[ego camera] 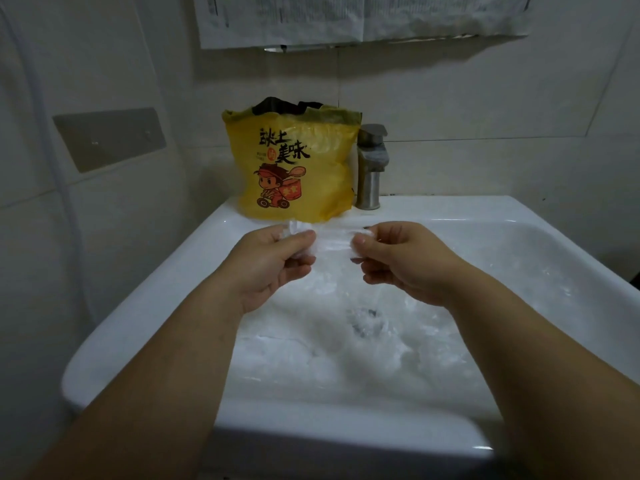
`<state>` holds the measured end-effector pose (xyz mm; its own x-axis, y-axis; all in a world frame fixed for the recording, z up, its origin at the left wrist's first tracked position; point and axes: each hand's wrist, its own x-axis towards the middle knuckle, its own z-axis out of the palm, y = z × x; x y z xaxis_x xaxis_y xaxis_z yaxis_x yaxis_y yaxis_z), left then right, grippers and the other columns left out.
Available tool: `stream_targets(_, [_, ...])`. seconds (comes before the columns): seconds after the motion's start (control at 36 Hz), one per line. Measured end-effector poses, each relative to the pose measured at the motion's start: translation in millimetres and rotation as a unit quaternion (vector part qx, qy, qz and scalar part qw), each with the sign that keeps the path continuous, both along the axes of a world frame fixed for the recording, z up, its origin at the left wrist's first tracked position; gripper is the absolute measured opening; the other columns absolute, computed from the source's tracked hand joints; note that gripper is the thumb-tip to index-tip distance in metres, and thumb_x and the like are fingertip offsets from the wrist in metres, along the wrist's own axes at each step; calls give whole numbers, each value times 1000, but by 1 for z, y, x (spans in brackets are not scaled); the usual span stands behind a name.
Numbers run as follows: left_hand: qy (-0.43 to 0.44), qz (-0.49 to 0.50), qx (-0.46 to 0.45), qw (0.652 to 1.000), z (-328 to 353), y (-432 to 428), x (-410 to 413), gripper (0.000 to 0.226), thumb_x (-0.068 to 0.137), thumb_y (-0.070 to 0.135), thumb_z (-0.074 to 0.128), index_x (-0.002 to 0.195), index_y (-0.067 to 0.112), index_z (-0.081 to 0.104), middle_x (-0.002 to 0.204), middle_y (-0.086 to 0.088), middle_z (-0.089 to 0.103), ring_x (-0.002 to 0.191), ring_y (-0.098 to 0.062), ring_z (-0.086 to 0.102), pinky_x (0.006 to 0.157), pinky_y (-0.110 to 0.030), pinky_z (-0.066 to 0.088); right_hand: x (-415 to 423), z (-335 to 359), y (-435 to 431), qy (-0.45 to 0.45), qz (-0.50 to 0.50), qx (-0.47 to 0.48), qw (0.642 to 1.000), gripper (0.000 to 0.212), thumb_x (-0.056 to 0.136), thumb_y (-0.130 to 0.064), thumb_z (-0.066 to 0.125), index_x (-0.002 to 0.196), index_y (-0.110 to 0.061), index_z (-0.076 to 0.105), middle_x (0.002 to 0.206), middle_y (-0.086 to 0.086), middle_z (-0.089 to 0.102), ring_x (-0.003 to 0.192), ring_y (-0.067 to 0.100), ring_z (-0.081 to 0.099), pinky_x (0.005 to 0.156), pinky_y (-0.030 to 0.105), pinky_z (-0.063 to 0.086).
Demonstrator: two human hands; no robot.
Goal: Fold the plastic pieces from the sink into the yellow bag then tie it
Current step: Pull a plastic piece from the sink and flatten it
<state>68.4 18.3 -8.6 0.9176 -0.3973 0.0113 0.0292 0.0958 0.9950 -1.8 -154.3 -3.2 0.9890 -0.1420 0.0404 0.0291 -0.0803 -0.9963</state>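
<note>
There are 2 bare hands over the basin, 1 left hand (273, 258) and 1 right hand (401, 261), and between them they pinch 1 clear plastic piece (332, 242). I count 1 yellow bag (311, 168) on the back ledge, with 1 cartoon figure (277, 188) printed on it, and 1 white sink (145, 306) with 1 metal tap (370, 168) and 1 drain (367, 320). More crumpled plastic (346, 355) lies in the bowl, but it runs together and I cannot tell how many pieces. On the left wall sits 1 grey plate (109, 138). Above hang what look like 2 printed paper sheets (284, 19), side by side.
</note>
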Motion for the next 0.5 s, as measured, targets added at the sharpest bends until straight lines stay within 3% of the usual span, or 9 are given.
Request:
stream_targets(0.06, [-7, -16, 32, 999, 0, 2, 1, 7, 93, 10, 60, 87, 7, 64, 69, -4, 62, 57, -4, 63, 55, -16, 54, -1, 0, -2, -3, 6, -14, 1000, 22, 94, -12, 57, 104, 7, 63, 78, 10, 61, 61, 11, 55, 57, 19, 53])
stream_targets(0.14, [-16, -30, 54, 998, 0, 3, 0, 15, 95, 7, 55, 81, 6, 61, 70, -5, 62, 58, -7, 63, 56, -19, 55, -1, 1, -5, -7, -2, -57, 998, 12, 93, -9, 59, 104, -6, 62, 80, 11, 62, 65, 12, 59, 58, 21, 53])
stream_targets(0.19, [-20, -30, 62, 997, 0, 2, -1, 18, 96, 5, 52, 79, 5, 59, 71, -6, 60, 59, -7, 62, 58, -20, 55, -1, 1, -8, -10, -11, -71, 997, 23, 92, -7, 60, 113, -17, 55, 84, 13, 63, 67, 14, 61, 60, 24, 52])
stream_targets(0.28, [-39, -21, 69, 997, 0, -1, -2, 15, 96, 3, 47, 99, 8, 60, 86, -10, 59, 62, -8, 61, 59, -20, 54, -1, 2, -7, -30, -9, -95, 995, 30, 93, -5, 57, 109, -30, 52, 85, 15, 64, 65, 14, 60, 59, 24, 52])
stream_targets(0.39, [-84, -7, 63, 994, -2, -4, -2, 36, 95, -2, 42, 101, 30, 59, 86, -9, 54, 64, -12, 56, 59, -23, 51, -1, 1, -3, -45, -13, -95, 994, 24, 94, 0, 51, 89, -19, 66, 76, 10, 63, 66, 15, 59, 57, 23, 52])
stream_targets(0.5, [-105, -6, 75, 992, -2, -4, -6, 38, 95, -4, 37, 80, 15, 66, 79, -2, 57, 57, -6, 52, 54, -18, 48, 0, 1, -2, -42, -22, -92, 995, 25, 92, 3, 51, 85, -12, 69, 77, 10, 66, 64, 13, 59, 59, 22, 54])
